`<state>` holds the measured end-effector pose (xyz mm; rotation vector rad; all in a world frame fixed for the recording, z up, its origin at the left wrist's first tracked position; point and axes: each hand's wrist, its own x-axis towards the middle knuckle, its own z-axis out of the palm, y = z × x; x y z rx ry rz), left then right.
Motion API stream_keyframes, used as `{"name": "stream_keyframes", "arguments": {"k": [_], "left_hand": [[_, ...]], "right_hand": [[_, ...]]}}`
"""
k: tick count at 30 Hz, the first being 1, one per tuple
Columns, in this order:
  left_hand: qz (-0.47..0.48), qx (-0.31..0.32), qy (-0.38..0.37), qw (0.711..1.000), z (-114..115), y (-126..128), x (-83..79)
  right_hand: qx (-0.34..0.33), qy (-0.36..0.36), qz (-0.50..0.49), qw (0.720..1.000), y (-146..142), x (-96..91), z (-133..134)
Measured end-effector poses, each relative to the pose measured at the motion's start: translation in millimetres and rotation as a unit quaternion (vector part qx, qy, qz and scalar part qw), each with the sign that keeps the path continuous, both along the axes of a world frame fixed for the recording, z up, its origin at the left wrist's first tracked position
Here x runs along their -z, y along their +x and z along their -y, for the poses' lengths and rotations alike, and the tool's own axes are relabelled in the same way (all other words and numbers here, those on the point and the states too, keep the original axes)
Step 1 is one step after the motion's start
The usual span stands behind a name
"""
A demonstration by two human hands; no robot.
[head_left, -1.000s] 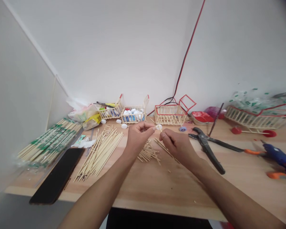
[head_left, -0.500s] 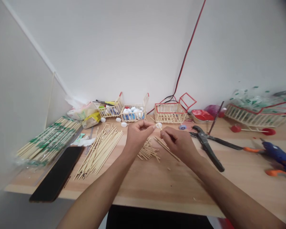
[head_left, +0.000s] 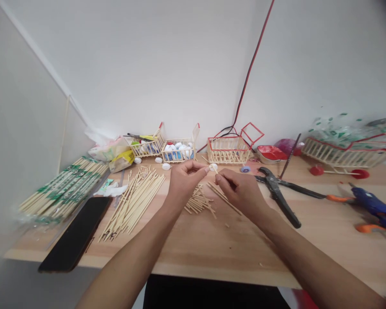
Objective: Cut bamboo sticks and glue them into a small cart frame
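Note:
Between thumb and fingers, my left hand [head_left: 187, 178] pinches a white bottle cap [head_left: 213, 167] by its left edge. My right hand [head_left: 238, 186] is closed on a thin wooden stick [head_left: 215, 171], whose tip meets the cap; most of the stick is hidden by the fingers. Below the hands lies a pile of short cut sticks [head_left: 197, 201]. A few longer sticks [head_left: 224, 199] rest under my right hand. Just behind stands a small stick-built cart [head_left: 228, 156] with a red rim and handle.
Loose chopsticks [head_left: 135, 206], a black phone-like slab [head_left: 75, 234] and wrapped chopsticks [head_left: 64, 186] lie left. Two carts, one holding caps [head_left: 179, 152], stand behind. To the right are a black-handled cutter [head_left: 278, 197], a blue glue gun [head_left: 375, 208] and a red paint tray [head_left: 272, 153].
The view has shifted slightly. Both hands stay almost in place, with the stick's tip still against the cap.

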<state>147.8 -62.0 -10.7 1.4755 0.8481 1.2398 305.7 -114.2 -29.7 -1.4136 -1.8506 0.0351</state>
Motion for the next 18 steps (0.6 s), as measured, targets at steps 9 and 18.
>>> {"name": "stream_keyframes", "arguments": {"k": [9,18], "left_hand": [[-0.012,0.012,0.008,1.000,-2.8,-2.1,2.8],[-0.025,-0.001,0.014,1.000,0.6,-1.2,2.6]], "right_hand": [[0.000,0.007,-0.001,1.000,1.1,1.1,0.2],[0.010,0.016,-0.003,1.000,-0.3,0.7,1.0]]}}
